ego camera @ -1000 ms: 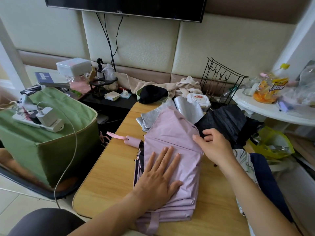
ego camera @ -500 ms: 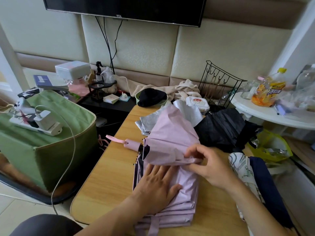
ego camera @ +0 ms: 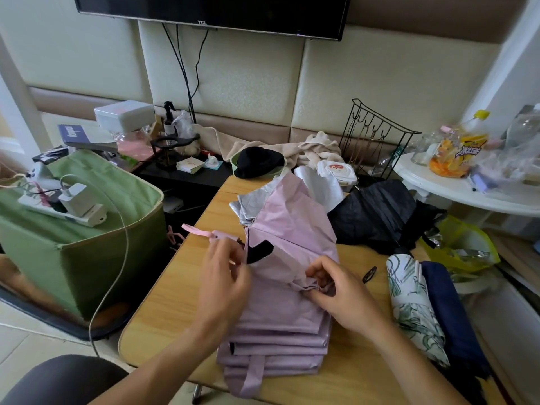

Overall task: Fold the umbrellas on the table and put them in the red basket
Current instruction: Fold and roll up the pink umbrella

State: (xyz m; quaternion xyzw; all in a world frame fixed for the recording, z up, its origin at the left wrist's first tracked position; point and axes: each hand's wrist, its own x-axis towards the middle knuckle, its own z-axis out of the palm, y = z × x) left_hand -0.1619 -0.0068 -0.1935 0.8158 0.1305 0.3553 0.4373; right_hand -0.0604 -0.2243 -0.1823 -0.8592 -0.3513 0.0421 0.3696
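Note:
A lilac umbrella lies half folded on the wooden table, its pleats stacked toward me and its pink handle pointing left. My right hand pinches a fold of the lilac canopy at its right edge. At the canopy's left edge, beside a black inner flap, my left hand is raised with curled fingers and seems to pinch the fabric. A black umbrella lies behind on the right. A leaf-patterned umbrella and a navy one lie at the right edge. No red basket is in view.
A green fabric box with a power strip on it stands left of the table. Silver fabric, a wipes pack and a wire rack sit behind. A white round table with bottles is at the right.
My left hand lifted off the flat pleats and moved up to the canopy's left edge. My right hand pulled a fold of lilac fabric down toward me and gathered it.

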